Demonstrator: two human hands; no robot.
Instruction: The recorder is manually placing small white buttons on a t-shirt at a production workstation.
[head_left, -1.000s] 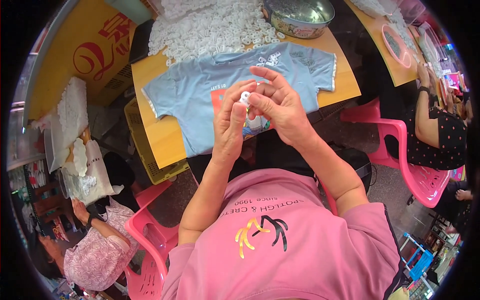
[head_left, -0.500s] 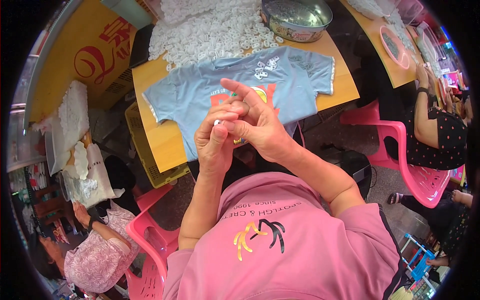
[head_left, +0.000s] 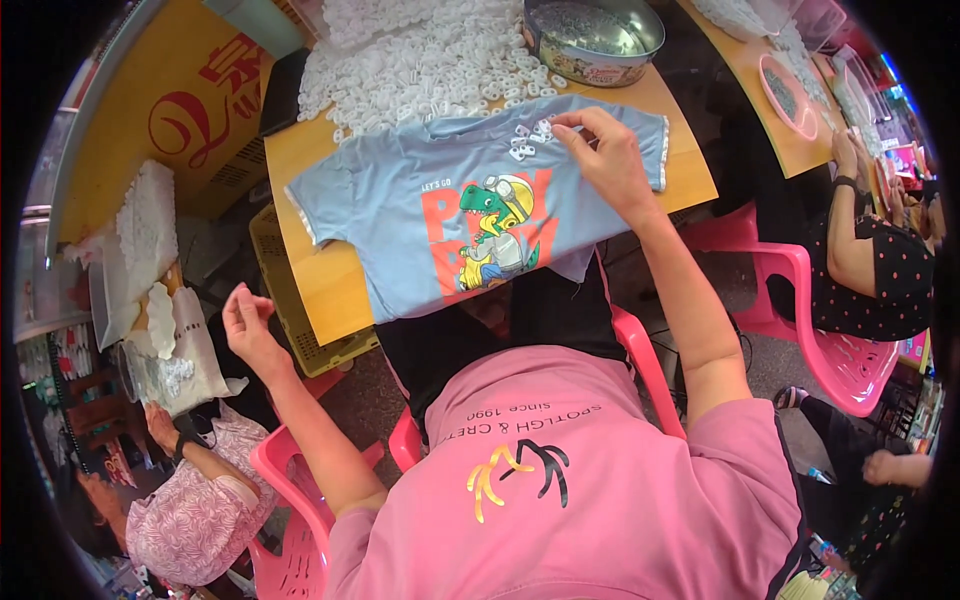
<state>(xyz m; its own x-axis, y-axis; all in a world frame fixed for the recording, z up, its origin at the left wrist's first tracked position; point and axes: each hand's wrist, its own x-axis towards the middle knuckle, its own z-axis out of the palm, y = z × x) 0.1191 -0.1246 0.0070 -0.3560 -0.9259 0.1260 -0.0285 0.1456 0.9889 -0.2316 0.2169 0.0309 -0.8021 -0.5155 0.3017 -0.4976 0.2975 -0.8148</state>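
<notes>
A light blue T-shirt [head_left: 390, 215] with a dinosaur print lies spread over the table's front. A small group of white plastic pieces with holes [head_left: 523, 146] rests near its upper right. My right hand [head_left: 612, 165] is over that group, thumb and forefinger pinched at the piece nearest my fingertips. Away from the shirt, my left hand [head_left: 252, 325] is held out past the table's left edge, near the yellow crate. Its fingers are curled and pressed together; whatever they hold, if anything, is too small to make out.
A heap of white plastic pieces [head_left: 410, 75] covers the back of the wooden table [head_left: 310, 290]. Beside it stands a round tin [head_left: 590, 65] of small grey bits. A yellow crate [head_left: 275, 250] is low at the left. Co-workers sit on both sides, with pink chairs [head_left: 800, 310] nearby.
My hands were together over the shirt around a small white piece. They have parted: the left moved out to the left, the right moved up to the white pieces, uncovering the print.
</notes>
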